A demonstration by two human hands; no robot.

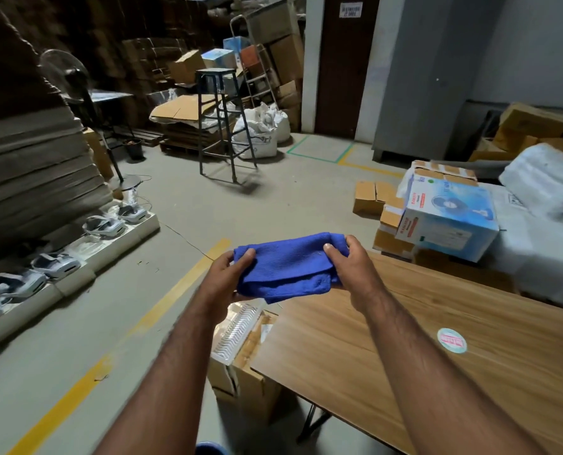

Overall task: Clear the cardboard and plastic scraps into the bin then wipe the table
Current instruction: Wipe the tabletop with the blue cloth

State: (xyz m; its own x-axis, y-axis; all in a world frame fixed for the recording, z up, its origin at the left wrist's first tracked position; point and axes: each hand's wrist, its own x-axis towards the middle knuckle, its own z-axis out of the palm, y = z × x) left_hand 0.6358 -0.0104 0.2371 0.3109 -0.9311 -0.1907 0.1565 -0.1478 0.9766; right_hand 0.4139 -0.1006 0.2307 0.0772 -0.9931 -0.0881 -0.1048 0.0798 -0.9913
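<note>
Head view: cardboard box [240, 379] beside table [437, 372] holds plastic tray [237, 333]

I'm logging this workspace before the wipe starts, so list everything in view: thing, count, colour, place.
cloth: one, blue, folded, held above the table's corner
table: one, wood-brown, lower right
sticker: one, round, pale green and red, on the table
carton: one, brown, open, beside the table's left edge
plastic tray: one, clear, in the carton
fan box: one, blue-white, on stacked boxes right
stool: one, dark, tall, centre floor
left hand: grips the cloth
right hand: grips the cloth
</note>
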